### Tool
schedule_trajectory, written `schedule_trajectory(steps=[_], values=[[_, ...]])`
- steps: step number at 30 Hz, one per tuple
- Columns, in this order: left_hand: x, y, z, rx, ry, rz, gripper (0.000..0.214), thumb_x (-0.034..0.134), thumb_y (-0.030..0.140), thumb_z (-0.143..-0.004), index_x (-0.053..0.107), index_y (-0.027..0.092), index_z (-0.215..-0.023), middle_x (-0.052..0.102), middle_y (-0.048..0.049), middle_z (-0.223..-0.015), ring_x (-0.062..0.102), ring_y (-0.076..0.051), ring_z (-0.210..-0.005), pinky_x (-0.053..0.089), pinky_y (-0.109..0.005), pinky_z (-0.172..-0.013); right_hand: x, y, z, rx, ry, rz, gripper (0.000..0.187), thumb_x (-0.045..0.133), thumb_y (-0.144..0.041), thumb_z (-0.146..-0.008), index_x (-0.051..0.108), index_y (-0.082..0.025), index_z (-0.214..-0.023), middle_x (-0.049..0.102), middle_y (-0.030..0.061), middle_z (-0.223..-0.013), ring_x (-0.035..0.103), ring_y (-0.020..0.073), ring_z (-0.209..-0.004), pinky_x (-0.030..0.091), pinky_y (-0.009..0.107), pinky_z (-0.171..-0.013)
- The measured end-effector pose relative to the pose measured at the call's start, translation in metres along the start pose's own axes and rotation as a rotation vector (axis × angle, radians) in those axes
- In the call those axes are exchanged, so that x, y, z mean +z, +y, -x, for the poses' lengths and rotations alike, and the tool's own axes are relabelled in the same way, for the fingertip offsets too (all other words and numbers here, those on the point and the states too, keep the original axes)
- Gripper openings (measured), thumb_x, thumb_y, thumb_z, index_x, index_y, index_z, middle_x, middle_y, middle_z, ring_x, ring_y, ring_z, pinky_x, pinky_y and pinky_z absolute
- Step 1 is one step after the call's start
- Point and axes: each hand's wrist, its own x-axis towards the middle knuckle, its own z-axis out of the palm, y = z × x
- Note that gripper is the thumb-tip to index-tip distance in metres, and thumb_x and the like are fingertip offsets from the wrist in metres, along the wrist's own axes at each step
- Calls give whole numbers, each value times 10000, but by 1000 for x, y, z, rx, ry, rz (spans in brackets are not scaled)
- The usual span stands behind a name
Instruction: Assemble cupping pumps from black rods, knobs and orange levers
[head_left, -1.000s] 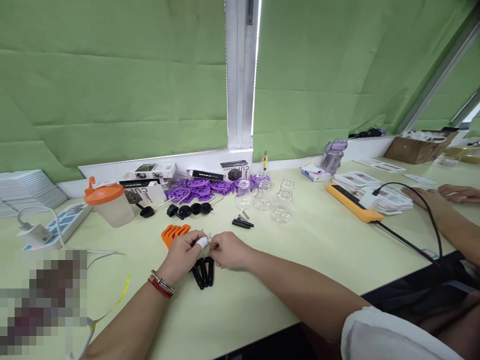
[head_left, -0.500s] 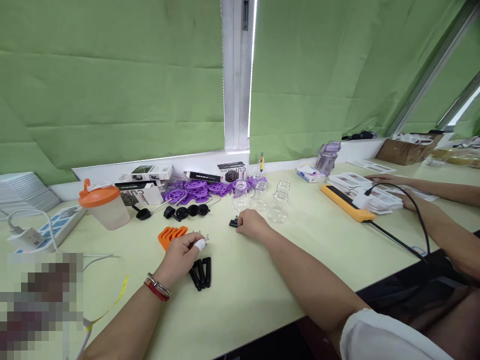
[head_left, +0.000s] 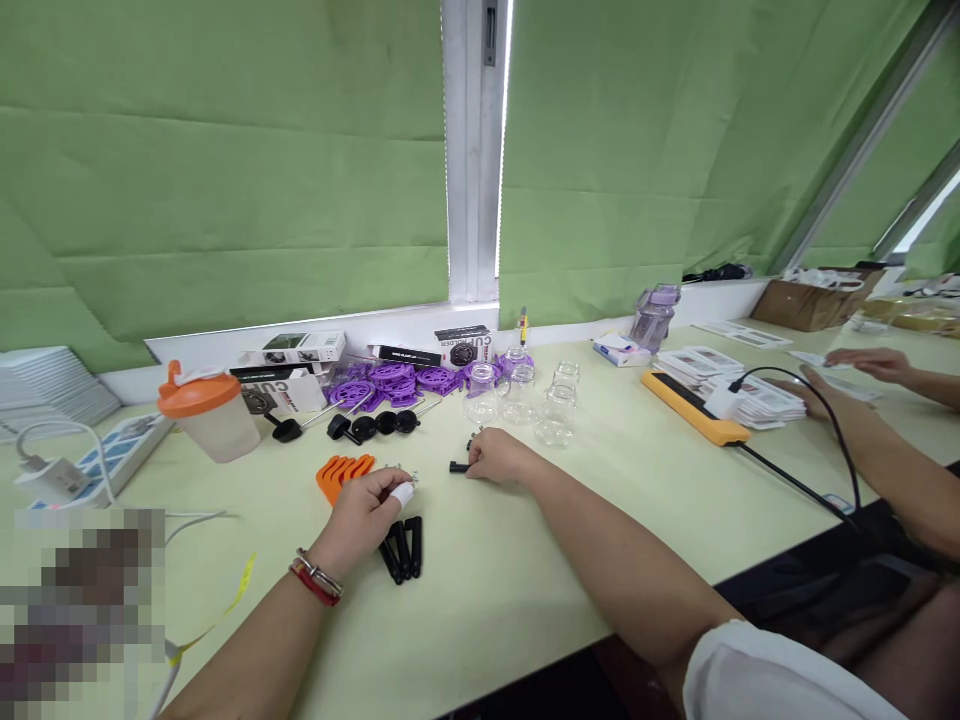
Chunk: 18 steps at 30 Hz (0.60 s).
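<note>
My left hand (head_left: 365, 516) rests on the pale green table (head_left: 525, 560) with fingers curled, a white bandage on one fingertip, pinching a small metal spring piece (head_left: 401, 473). Under it lie three black sticks (head_left: 403, 546), and orange plastic clips (head_left: 341, 472) sit just beyond. My right hand (head_left: 499, 456) is closed on a short black stick (head_left: 458, 466), close to the clear glass cups (head_left: 551, 400).
Purple plastic wheels (head_left: 397, 378), black knobs (head_left: 375, 425), boxes (head_left: 296, 348) and an orange-lidded shaker (head_left: 202, 412) line the back. A power strip (head_left: 112, 455) lies at left. Another person's hands (head_left: 870, 365) handle card stacks (head_left: 750, 395) beside a yellow device (head_left: 694, 405) with a black cable.
My right hand left the left hand, reached out to the black sticks near the glass cups, then drew back a little with one. The left hand stayed put.
</note>
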Motion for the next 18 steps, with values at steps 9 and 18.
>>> schedule_trajectory(steps=[9, 18], values=[[5, 14, 5, 168, -129, -21, 281, 529, 333, -843, 653, 200, -1058, 649, -39, -852, 552, -163, -741, 433, -263, -668, 21, -25, 20, -319, -433, -669, 108, 654, -195, -741, 654, -131, -828, 609, -30, -699, 524, 75, -645, 415, 202, -666], [7, 31, 14, 173, -250, -95, 281, 472, 386, -876, 629, 177, -773, 532, 10, -625, 476, -120, -569, 385, -222, -534, -12, 17, -5, -83, 225, -105, 137, 606, -245, -780, 696, -178, -858, 669, 32, -839, 572, 129, -714, 410, 223, -631]])
